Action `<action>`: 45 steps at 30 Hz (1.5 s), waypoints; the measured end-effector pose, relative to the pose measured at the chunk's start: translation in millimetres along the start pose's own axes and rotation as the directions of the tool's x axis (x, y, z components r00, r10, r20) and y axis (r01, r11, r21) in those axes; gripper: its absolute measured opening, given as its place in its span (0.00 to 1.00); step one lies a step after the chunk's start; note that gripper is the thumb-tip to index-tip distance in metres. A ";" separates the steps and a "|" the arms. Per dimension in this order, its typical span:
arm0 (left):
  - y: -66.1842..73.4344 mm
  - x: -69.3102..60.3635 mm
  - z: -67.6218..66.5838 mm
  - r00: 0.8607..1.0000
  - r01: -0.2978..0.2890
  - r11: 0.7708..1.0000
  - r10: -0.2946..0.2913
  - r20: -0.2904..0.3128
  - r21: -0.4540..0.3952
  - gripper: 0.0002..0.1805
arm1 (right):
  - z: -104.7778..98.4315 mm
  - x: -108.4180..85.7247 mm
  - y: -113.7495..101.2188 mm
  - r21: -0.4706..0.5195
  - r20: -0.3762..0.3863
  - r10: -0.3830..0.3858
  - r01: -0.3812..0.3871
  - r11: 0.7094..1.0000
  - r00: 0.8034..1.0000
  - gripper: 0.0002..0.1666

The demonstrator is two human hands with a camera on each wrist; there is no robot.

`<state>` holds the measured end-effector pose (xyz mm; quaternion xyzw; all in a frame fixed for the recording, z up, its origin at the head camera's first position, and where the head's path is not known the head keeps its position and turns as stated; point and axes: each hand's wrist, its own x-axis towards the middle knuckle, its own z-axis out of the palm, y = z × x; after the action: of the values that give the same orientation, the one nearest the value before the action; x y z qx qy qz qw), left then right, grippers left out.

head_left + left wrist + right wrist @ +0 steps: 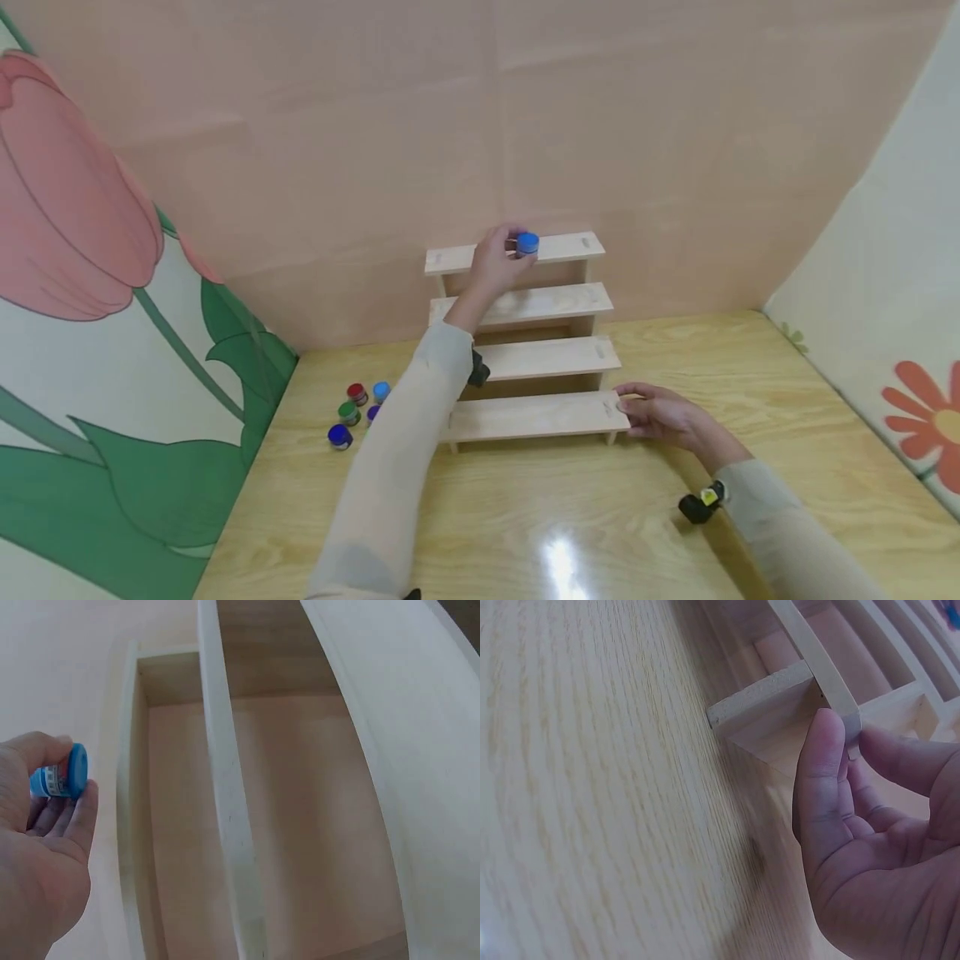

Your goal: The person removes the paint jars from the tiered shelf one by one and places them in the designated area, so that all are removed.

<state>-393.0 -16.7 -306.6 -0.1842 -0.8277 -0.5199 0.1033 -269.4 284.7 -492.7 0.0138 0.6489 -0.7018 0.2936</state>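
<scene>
A small blue-lidded paint jar is held between the thumb and fingers of my left hand, at the top board of a stepped wooden rack. In the left wrist view the jar shows a printed label and lies tilted sideways to the camera. Whether its base touches the board cannot be told. My right hand pinches the right end of the rack's lowest board; the right wrist view shows thumb and forefinger on either side of that board's edge.
Left of the rack, several small jars stand on the wooden table: a red-lidded jar, a green-lidded jar, a dark blue one, a light blue one and a purple one partly behind my left sleeve. Walls enclose the table.
</scene>
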 end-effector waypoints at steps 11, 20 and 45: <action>4.3 -18.6 -22.8 1.000 -0.015 1.000 0.015 0.023 0.012 0.23 | -0.6 5.9 -3.0 -0.003 0.011 -0.001 0.001 1.000 1.000 0.20; 0.7 -57.4 -47.1 0.998 -0.036 0.999 0.035 0.058 0.022 0.25 | 1.6 9.0 -4.4 0.013 -0.002 0.009 -0.009 1.000 1.000 0.24; -38.2 -153.4 -115.9 0.999 0.005 0.998 -0.008 0.033 0.067 0.25 | 1.8 9.4 -1.7 0.019 0.027 -0.013 0.012 1.000 1.000 0.15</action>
<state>-271.5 -166.1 -342.9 -0.1865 -0.8468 -0.4891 0.0940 -277.2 279.2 -494.7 0.0032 0.6384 -0.7098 0.2978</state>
